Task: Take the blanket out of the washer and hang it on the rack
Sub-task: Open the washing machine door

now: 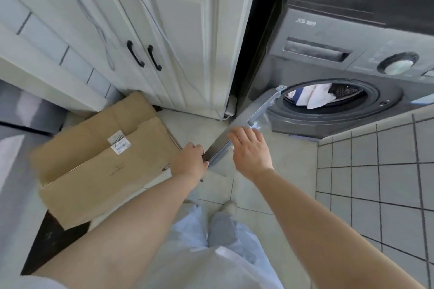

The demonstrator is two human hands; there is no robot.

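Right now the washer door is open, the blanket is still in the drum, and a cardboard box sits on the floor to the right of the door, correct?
Not quite. The head view shows the cardboard box left of the washer door, not right. The door is open and the blanket is in the drum.

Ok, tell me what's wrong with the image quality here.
Head view: wide-angle bending curves the cabinet and washer; everything is slightly soft, the washer's panel text unreadable; glare on the door by the right hand; light is even, shadows faint.
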